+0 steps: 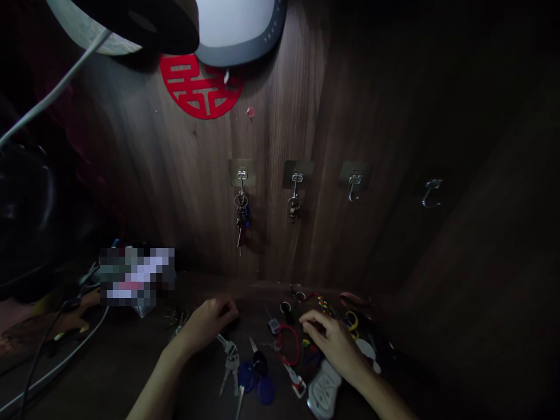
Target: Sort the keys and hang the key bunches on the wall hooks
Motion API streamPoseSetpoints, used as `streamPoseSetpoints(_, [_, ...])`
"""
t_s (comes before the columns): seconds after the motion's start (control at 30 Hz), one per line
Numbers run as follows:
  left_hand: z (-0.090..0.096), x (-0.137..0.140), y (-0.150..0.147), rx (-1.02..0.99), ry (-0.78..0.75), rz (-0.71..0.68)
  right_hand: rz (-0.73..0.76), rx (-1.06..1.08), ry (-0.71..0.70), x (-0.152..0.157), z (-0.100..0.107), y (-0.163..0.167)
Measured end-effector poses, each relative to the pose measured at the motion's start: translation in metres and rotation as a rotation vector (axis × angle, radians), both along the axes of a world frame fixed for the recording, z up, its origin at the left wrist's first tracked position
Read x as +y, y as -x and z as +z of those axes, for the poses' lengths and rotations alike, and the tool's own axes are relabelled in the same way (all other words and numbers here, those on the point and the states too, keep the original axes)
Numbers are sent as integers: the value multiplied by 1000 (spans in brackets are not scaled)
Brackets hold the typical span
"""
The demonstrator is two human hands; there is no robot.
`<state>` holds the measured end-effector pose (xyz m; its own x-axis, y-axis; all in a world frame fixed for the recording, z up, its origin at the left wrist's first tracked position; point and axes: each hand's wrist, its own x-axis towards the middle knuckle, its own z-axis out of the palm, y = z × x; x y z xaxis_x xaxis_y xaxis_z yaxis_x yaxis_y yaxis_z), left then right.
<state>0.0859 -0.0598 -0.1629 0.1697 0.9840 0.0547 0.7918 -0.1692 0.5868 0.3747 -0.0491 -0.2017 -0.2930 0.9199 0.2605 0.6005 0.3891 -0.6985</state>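
My left hand (209, 322) rests on a dark wooden surface with its fingers curled, next to a bunch of silver keys (230, 363). My right hand (333, 342) lies palm down over a spread of keys and fobs, its fingers touching a red cord loop (289, 345); whether it grips anything is unclear. Blue round tags (258, 382) and a white remote fob (324, 392) lie between the wrists. On the wooden wall behind, several hooks hang in a row: the left hook (242, 175) carries a key bunch (242, 217), the second (297, 178) a small brass key.
Two more hooks (354, 185) (431, 192) hang bare at the right. A red paper-cut emblem (200, 87) and a grey-rimmed device (238, 29) sit high on the wall. Cables (52, 361) and dark clutter fill the left side. The scene is dim.
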Motion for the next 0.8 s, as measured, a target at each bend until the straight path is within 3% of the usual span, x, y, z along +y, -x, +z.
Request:
streamPoseSetpoints(0.17, [1, 3, -9, -143, -41, 63, 5, 12, 4, 2, -3, -1])
streamPoseSetpoints(0.3, [1, 5, -18, -389, -66, 111, 11, 1, 6, 2, -2, -1])
streamPoseSetpoints(0.5, [-6, 9, -33, -785, 39, 108, 11, 26, -24, -2, 9, 5])
streamPoseSetpoints(0.67, [-10, 6, -44, -827, 82, 96, 50, 103, -33, -9, 18, 13])
streamPoseSetpoints(0.8, [-10, 2, -52, -810, 15, 16, 87, 137, -42, -15, 19, 20])
